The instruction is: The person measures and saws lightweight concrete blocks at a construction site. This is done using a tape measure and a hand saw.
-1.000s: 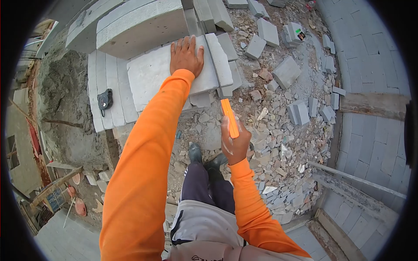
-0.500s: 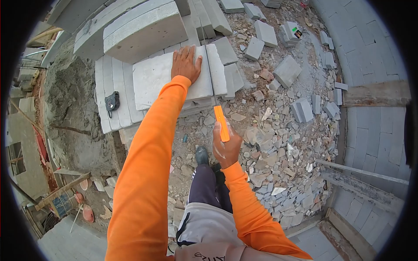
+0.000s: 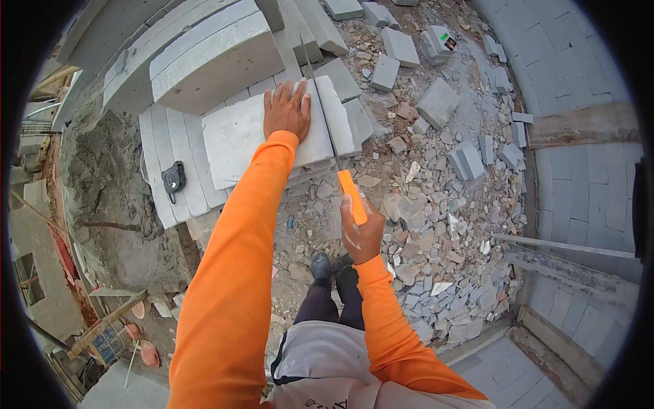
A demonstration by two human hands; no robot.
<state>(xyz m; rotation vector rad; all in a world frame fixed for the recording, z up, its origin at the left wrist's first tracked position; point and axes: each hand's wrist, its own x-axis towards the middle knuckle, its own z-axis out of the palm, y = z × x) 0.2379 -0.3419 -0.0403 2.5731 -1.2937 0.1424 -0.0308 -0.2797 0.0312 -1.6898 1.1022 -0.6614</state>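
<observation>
A pale block [image 3: 235, 140] lies flat on a stack of grey blocks, and my left hand [image 3: 288, 112] rests on its top with the fingers spread. My right hand [image 3: 362, 228] is wrapped round the orange handle [image 3: 352, 198] of a saw. The saw's thin blade [image 3: 330, 126] runs away from me along a cut line near the block's right end. To the right of the blade is the narrow end piece [image 3: 339, 117], still beside the rest of the block. How deep the blade sits is hidden.
A black tape measure [image 3: 174, 178] lies on the blocks at the left. Larger blocks [image 3: 214, 65] stand behind. Rubble [image 3: 436, 262] and loose blocks [image 3: 438, 107] cover the ground at the right, beside a block wall [image 3: 579, 198]. Wet mortar [image 3: 109, 198] is heaped at the left.
The view has shifted slightly. My right hand and the saw handle are a little lower and farther right; more of the blade shows past the block's far edge. My left hand stays on the block.
</observation>
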